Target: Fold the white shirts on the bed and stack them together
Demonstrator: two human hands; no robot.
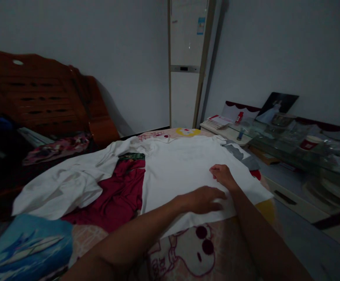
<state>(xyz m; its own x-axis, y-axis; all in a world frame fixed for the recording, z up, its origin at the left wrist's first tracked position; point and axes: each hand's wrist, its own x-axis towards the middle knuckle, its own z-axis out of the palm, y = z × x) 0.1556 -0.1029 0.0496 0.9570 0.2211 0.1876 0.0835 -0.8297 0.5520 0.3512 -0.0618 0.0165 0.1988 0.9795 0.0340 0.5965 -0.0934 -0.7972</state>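
Note:
A white T-shirt (176, 171) lies spread flat, with faint marks on its upper part. Over its lower part reaches my left hand (205, 199), fingers apart and slightly bent, with nothing in them. My right hand (222, 175) is farther up, above the right half of the shirt. Its fingers are curled together, and whether anything is inside them is hidden. To the left, a crumpled white garment (67, 183) overlaps a dark red satiny cloth (117, 195).
Under the clothes is a patterned cover (193, 253) with a cartoon dog. A blue printed cloth (32, 246) lies front left. On the right stands a glass-topped cabinet (275, 142) with a paper cup (310, 143). A wooden bench (38, 93) and a tall white appliance (186, 89) stand behind.

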